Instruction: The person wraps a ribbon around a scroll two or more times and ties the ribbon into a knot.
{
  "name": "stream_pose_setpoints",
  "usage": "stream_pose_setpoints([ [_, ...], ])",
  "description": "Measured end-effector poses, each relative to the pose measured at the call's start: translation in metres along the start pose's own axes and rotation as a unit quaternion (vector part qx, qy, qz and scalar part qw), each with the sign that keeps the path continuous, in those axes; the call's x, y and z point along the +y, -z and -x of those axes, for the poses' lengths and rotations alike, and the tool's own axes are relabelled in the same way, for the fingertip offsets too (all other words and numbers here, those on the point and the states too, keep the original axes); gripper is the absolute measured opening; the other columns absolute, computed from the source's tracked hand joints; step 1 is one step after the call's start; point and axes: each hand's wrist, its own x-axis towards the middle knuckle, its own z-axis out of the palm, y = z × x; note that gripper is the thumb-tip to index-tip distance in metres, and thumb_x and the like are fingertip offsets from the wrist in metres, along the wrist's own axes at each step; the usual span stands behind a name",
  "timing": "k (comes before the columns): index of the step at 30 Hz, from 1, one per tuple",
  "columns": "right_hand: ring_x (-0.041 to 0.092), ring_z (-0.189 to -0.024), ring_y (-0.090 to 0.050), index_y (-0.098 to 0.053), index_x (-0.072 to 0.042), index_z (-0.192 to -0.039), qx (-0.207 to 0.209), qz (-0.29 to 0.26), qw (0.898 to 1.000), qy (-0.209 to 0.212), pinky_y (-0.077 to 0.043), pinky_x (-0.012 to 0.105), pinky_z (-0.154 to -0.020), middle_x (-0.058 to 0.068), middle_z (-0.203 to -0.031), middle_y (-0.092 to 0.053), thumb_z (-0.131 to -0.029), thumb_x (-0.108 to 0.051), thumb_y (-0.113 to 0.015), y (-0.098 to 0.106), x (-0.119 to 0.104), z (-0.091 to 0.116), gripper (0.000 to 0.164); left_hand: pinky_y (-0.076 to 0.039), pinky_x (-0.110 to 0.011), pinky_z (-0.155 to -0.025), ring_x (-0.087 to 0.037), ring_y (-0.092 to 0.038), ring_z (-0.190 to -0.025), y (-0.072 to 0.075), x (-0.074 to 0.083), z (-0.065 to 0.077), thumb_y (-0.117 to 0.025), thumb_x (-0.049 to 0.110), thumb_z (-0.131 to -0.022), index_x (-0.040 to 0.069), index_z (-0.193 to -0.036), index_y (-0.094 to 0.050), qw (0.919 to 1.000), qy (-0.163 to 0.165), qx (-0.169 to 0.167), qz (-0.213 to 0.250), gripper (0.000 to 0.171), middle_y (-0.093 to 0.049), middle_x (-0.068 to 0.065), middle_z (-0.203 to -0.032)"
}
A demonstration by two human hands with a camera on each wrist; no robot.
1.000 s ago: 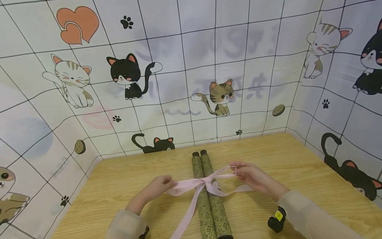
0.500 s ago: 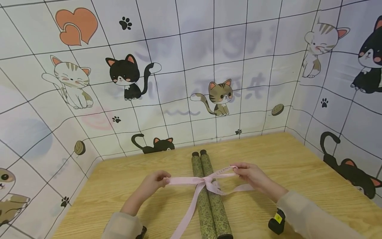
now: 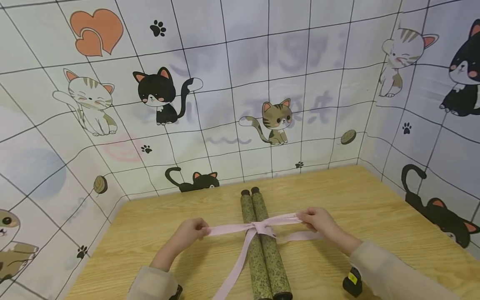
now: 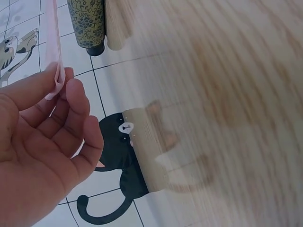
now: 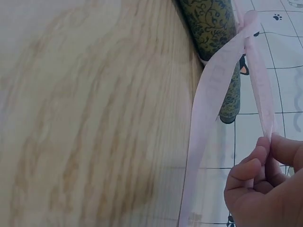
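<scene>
Two scroll-like rolls (image 3: pixel 256 254) in dark green patterned covering with black end caps lie side by side on the table. A pink ribbon (image 3: pixel 258 227) is tied across their middle, with a knot on top. To the left, my left hand (image 3: pixel 187 233) pinches one loop of the ribbon between thumb and forefinger; the left wrist view shows its folded end (image 4: pixel 57 85). On the other side my right hand (image 3: pixel 318 223) pinches the opposite loop, drawn out from the knot (image 5: pixel 251 21). One loose tail (image 3: pixel 236 271) runs toward the front, another (image 3: pixel 303 236) to the right under my right hand.
The wooden table (image 3: pixel 150 216) is bounded at the back and sides by a white gridded cloth (image 3: pixel 210 104) printed with cartoon cats. A black piece with a yellow label (image 3: pixel 352 281) shows by my right sleeve.
My left hand has shifted left, and my right hand slightly right. The ribbon loops are pulled straighter, and the knot between them looks tighter. The rolls have stayed in place.
</scene>
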Motion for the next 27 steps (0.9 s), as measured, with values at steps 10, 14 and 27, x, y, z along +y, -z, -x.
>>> stream_pose_setpoints([
  [10, 0.01, -0.046, -0.027, -0.05, -0.005, -0.067, -0.022, 0.033, 0.999, -0.034, -0.028, 0.024, -0.045, -0.002, -0.052, -0.035, -0.094, -0.017, -0.055, 0.019, 0.018, 0.001, 0.03, -0.042, -0.03, -0.057, -0.015, -0.048, -0.065, 0.002, -0.005, 0.013, -0.062, 0.017, -0.091, 0.003, -0.087, -0.062, 0.9995, 0.0, -0.024, -0.022, 0.014, -0.054, -0.003, -0.071],
  [14, 0.011, -0.05, -0.032, -0.053, -0.003, -0.071, -0.02, 0.036, 0.998, -0.045, -0.032, 0.025, -0.048, -0.001, -0.056, -0.038, -0.093, -0.015, -0.055, 0.023, 0.023, 0.001, 0.026, -0.04, -0.03, -0.056, -0.015, -0.046, -0.064, 0.003, -0.004, 0.016, -0.061, 0.016, -0.091, 0.003, -0.088, -0.062, 0.9993, -0.003, -0.025, -0.028, 0.014, -0.053, -0.003, -0.071],
  [27, 0.013, -0.057, -0.043, -0.053, 0.005, -0.079, -0.021, 0.031, 0.997, -0.061, -0.041, 0.025, -0.052, 0.002, -0.065, -0.046, -0.093, -0.008, -0.052, 0.031, 0.022, 0.001, 0.019, -0.04, -0.029, -0.057, -0.015, -0.045, -0.066, 0.005, -0.006, 0.016, -0.06, 0.011, -0.091, 0.003, -0.084, -0.061, 0.9976, -0.016, -0.024, -0.063, 0.01, -0.053, -0.001, -0.072],
])
